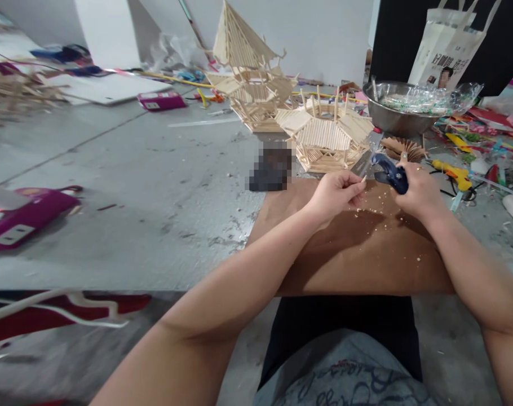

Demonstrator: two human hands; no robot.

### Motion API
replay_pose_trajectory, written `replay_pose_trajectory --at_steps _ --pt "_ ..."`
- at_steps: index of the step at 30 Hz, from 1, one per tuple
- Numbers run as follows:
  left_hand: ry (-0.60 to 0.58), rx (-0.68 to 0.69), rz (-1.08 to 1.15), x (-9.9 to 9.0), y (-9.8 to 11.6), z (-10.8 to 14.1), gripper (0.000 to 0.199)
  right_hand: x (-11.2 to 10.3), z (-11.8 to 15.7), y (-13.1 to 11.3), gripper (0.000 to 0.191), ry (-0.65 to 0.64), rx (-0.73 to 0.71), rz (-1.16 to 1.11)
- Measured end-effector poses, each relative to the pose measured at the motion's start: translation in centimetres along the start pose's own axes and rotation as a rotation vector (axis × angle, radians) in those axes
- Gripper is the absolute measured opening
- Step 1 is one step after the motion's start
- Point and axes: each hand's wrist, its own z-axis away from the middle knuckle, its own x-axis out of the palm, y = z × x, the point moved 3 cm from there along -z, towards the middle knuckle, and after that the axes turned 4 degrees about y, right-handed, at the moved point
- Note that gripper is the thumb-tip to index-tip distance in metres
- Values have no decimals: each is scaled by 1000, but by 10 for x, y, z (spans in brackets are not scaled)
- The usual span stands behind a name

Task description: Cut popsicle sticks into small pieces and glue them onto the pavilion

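Observation:
Between the thumb and fingers of my left hand (339,193) is the end of a small pale wooden stick (363,179); most of it is hidden by the fingers. My right hand (421,194) is wrapped around dark blue hand cutters (397,176), whose head points left, a little apart from the stick. Both hands hover over a brown board (366,265) sprinkled with wood crumbs (379,214). Just beyond them stands a roofed six-sided model of wooden sticks (324,135), with short posts rising from its top. A taller stick pagoda (256,84) with a pointed roof is behind it.
A metal bowl (398,117) with plastic-wrapped material sits at back right. A yellow glue gun (457,173) and a folded brown paper fan (402,148) lie near my right hand. Purple boxes (161,101) and a blurred dark object (273,166) are leftward on the grey table (155,197).

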Motion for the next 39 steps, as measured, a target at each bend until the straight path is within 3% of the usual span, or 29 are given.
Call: replay_pose_trajectory --at_steps 8,18,39 --pt "-9 63 2 1 0 0 11 -5 9 -23 46 -141 14 18" --pt "-66 119 17 4 -1 1 11 -7 12 -30 39 -110 21 -38" --pt "-58 186 -47 5 0 2 15 -2 15 -33 38 -110 -11 -20"
